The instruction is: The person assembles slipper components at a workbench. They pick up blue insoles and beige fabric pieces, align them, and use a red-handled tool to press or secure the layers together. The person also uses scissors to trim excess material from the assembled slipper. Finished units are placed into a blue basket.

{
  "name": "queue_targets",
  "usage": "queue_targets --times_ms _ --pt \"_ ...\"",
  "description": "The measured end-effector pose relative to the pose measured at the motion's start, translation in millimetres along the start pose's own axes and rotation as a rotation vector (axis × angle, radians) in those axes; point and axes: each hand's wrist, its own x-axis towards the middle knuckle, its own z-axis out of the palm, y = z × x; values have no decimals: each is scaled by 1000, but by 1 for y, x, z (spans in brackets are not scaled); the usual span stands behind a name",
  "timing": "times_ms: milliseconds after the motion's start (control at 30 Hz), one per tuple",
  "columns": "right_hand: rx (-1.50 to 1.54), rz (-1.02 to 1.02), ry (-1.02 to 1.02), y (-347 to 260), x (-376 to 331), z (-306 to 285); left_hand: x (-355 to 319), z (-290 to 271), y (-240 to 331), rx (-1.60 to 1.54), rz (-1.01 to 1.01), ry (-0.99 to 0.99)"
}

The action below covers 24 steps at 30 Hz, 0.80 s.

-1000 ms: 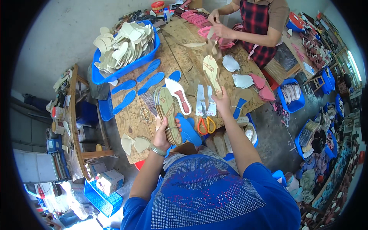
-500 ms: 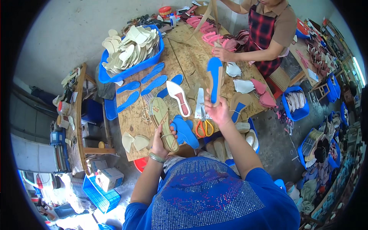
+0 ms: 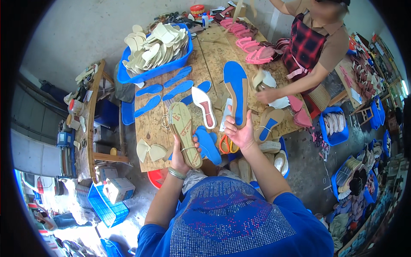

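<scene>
My left hand (image 3: 180,157) is wrapped round a stack of tan insoles (image 3: 183,128), tied near the heel with string. In my right hand (image 3: 241,133), a blue-and-tan insole (image 3: 235,85) stands upright, its broad toe end up and its heel end in my fingers. Between my hands lies a white shoe sole piece (image 3: 203,105) with a reddish middle. Several blue insoles (image 3: 209,149) overlap beside my left fingertips. Scissors (image 3: 224,145) with orange and yellow handles lie by my right hand, partly hidden. Another tan-and-blue insole pair (image 3: 267,126) rests right of that hand.
A blue tub (image 3: 188,58) heaped with cream pieces stands on the wooden table (image 3: 205,47). More blue insoles (image 3: 177,91) lie before it. Across at the right, a co-worker's hand (image 3: 267,95) handles pale pieces. Pink pieces (image 3: 260,55) line the far side. Below the edge sits a shoe-filled tub (image 3: 285,167).
The insole in my right hand has turned its broad blue face more toward me. My head view has shifted slightly. The co-worker's lower hand has moved right and nearer.
</scene>
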Motion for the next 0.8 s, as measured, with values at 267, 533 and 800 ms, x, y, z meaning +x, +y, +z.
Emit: queue_targets --times_ms 267,533,800 --pt "-274 -28 185 5 -11 10 15 -2 -5 -31 -24 -20" --pt "-1289 -180 393 49 -12 27 47 2 -15 67 -23 -10" --pt "-1905 -166 369 77 8 24 69 -14 -16 91 38 -41"
